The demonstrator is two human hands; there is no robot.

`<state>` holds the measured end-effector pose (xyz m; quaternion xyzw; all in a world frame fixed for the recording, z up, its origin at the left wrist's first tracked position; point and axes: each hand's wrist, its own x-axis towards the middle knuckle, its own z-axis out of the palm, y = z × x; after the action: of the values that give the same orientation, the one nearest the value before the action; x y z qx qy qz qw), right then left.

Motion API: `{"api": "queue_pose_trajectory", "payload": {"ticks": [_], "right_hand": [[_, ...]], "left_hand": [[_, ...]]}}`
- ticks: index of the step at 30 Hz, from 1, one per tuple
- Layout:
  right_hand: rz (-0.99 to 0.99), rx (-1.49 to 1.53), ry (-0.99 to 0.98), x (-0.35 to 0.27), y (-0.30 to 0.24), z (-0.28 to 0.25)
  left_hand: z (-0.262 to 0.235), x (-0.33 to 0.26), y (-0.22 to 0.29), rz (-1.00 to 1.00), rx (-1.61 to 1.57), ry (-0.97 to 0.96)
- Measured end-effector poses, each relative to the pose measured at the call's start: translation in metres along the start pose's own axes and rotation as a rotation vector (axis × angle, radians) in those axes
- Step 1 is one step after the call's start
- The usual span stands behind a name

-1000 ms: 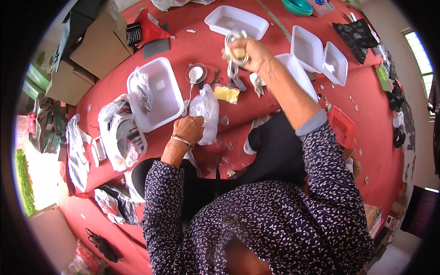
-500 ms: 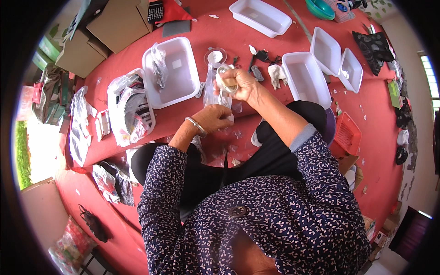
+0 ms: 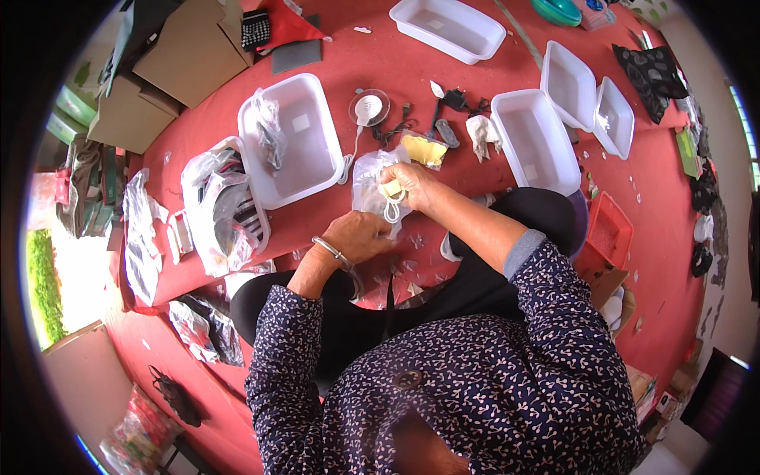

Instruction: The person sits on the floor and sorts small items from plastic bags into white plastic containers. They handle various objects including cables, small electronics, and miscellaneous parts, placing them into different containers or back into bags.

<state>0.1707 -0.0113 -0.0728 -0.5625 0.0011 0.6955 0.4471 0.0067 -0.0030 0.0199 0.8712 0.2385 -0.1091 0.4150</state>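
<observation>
My right hand (image 3: pixel 408 184) is closed around a looped white cord (image 3: pixel 392 207) with a small pale-yellow piece at its top. The cord hangs over a clear plastic bag (image 3: pixel 369 176) at the edge of the red surface. My left hand (image 3: pixel 360 236), a metal bangle at its wrist, is closed with its fingertips at the bag's lower edge. Just beyond my right hand lies a yellow packet (image 3: pixel 424 150). Behind the bag is a round white disc (image 3: pixel 369 108) with a cable, on a clear round base.
A white tub (image 3: pixel 328 158) and a bag-filled tub (image 3: pixel 198 226) stand left. More white tubs (image 3: pixel 538 142) are on the right, with a red basket (image 3: pixel 613 229) nearer me. Dark cables (image 3: pixel 455 99) and a white cloth (image 3: pixel 480 134) lie between.
My right hand has come down nearer me with the cord, whose loop now dangles below the fingers. The yellow packet now shows beyond it. The whole view has shifted slightly.
</observation>
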Motion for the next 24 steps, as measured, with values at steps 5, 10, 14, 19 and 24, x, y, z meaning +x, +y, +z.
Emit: {"api": "queue_pose_trajectory", "payload": {"ticks": [5,10,14,19,24], "right_hand": [[0.058,0.094,0.080,0.004,0.007,0.006],[0.034,-0.098,0.018,0.024,0.011,-0.013],[-0.263,-0.673,0.239,0.027,-0.011,-0.018],[-0.321,-0.737,0.185,0.012,-0.036,-0.008],[-0.910,-0.790,0.281,0.010,-0.045,-0.006]], "left_hand": [[0.002,0.001,0.001,0.135,0.039,-0.012],[0.003,0.000,0.000,0.104,0.115,-0.029],[-0.002,-0.005,0.004,0.029,0.180,-0.114],[-0.003,-0.014,-0.001,0.001,0.207,-0.100],[-0.021,-0.022,0.008,0.002,0.166,0.127]]}}
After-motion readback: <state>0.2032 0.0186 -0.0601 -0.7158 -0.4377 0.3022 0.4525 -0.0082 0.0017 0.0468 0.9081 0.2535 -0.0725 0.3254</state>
